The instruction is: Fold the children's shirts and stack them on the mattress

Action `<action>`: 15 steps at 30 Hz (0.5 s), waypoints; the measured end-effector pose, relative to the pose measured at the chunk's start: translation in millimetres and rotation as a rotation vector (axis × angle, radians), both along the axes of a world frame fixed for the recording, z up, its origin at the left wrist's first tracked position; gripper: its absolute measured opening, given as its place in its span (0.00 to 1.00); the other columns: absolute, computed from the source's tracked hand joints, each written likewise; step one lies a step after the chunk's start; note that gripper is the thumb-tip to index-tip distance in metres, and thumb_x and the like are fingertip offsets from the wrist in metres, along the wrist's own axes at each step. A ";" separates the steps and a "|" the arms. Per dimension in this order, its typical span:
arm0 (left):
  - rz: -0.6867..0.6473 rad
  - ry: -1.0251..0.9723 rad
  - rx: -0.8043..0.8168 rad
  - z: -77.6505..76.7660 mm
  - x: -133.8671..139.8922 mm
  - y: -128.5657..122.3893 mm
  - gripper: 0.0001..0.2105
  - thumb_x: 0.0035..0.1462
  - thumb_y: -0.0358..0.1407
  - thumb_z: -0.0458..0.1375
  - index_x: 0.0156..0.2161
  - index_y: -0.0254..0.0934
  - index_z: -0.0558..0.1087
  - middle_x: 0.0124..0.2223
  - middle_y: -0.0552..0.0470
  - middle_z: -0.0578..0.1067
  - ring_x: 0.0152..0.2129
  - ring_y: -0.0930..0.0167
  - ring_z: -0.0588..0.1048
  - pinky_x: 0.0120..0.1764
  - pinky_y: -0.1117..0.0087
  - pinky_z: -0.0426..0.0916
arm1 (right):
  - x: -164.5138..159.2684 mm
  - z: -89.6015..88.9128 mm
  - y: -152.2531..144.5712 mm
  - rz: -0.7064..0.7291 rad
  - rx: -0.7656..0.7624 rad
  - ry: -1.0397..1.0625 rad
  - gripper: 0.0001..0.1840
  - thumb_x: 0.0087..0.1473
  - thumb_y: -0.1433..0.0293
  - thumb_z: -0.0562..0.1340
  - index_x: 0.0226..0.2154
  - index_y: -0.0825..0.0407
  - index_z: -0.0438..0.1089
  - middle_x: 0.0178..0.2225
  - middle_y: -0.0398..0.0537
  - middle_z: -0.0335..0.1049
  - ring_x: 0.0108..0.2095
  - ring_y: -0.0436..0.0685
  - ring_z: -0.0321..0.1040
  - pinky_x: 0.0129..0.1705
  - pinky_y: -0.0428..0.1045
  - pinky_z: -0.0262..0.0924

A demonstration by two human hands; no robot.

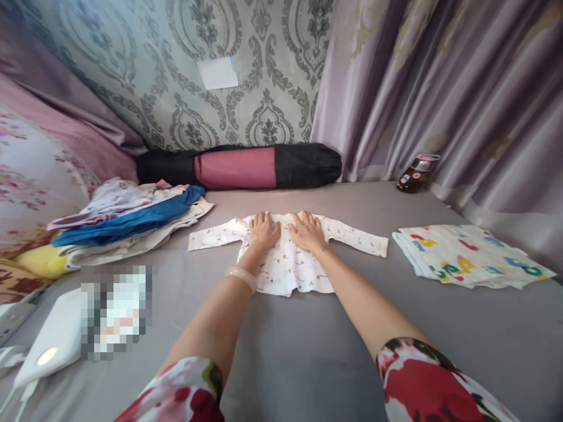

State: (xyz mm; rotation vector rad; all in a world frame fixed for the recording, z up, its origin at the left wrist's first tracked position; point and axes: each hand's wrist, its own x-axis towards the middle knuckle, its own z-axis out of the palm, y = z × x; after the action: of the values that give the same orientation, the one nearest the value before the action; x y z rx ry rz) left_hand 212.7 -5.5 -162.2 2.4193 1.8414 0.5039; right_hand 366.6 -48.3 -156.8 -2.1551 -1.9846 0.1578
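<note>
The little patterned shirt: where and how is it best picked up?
Probably take the shirt by both shoulders, fingers slipping under from the far edge. It lies spread out, sleeves wide, hem toward the person; the left hand and right hand rest on its upper part.

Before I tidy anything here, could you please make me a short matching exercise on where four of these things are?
Things
1. Amber bottle
2. White long-sleeved shirt
3. Blue garment
4. Pink-and-black cylindrical bag

Places
A. Spread out beneath the left hand and right hand
B. Lying lengthwise below the patterned wallpaper
C. Standing on the right, near the purplish curtain
D. Layered in the clothes pile on the left

Pairs: 1-C, 2-A, 3-D, 4-B
</note>
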 end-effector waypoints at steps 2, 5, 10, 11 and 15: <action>-0.005 0.009 -0.004 4.0 -3.8 -3.2 0.23 0.63 0.44 0.46 0.56 0.29 0.66 0.58 0.33 0.64 0.56 0.54 0.62 0.58 0.57 0.55 | 1.3 3.2 -1.2 0.018 -0.035 0.009 0.33 0.65 0.55 0.41 0.66 0.53 0.49 0.69 0.59 0.40 0.68 0.63 0.35 0.66 0.61 0.29; -0.039 0.111 -0.029 13.6 -9.4 -13.8 0.19 0.65 0.41 0.43 0.51 0.32 0.69 0.53 0.34 0.67 0.52 0.54 0.64 0.54 0.54 0.58 | 2.5 9.9 -10.2 0.078 -0.093 0.020 0.33 0.65 0.56 0.41 0.67 0.54 0.47 0.70 0.60 0.36 0.69 0.63 0.32 0.66 0.61 0.28; -0.180 0.267 -0.106 32.7 -26.3 -43.5 0.15 0.63 0.34 0.45 0.49 0.35 0.69 0.52 0.36 0.68 0.50 0.55 0.66 0.49 0.55 0.63 | 1.7 15.7 -49.3 0.179 -0.124 0.027 0.33 0.65 0.57 0.42 0.67 0.54 0.48 0.70 0.58 0.36 0.69 0.63 0.32 0.66 0.60 0.29; -0.208 0.274 -0.126 35.4 -31.7 -50.3 0.14 0.63 0.33 0.45 0.49 0.36 0.69 0.52 0.36 0.68 0.50 0.55 0.66 0.49 0.55 0.63 | 1.9 15.7 -59.5 0.197 -0.118 0.026 0.32 0.65 0.58 0.42 0.67 0.54 0.48 0.70 0.57 0.36 0.69 0.64 0.32 0.66 0.60 0.30; -0.243 0.276 -0.175 38.5 -58.5 -76.5 0.14 0.63 0.34 0.46 0.49 0.37 0.68 0.51 0.39 0.68 0.49 0.57 0.67 0.50 0.58 0.63 | 8.1 15.2 -101.2 0.290 -0.095 0.018 0.32 0.65 0.58 0.41 0.66 0.54 0.51 0.69 0.59 0.39 0.68 0.66 0.35 0.66 0.61 0.32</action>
State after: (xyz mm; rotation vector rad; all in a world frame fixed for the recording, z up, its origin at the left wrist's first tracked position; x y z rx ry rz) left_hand 154.2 -82.0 -123.7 2.6438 1.5622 -0.0096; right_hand 374.7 -149.5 -141.6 -1.8985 -2.3131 0.3200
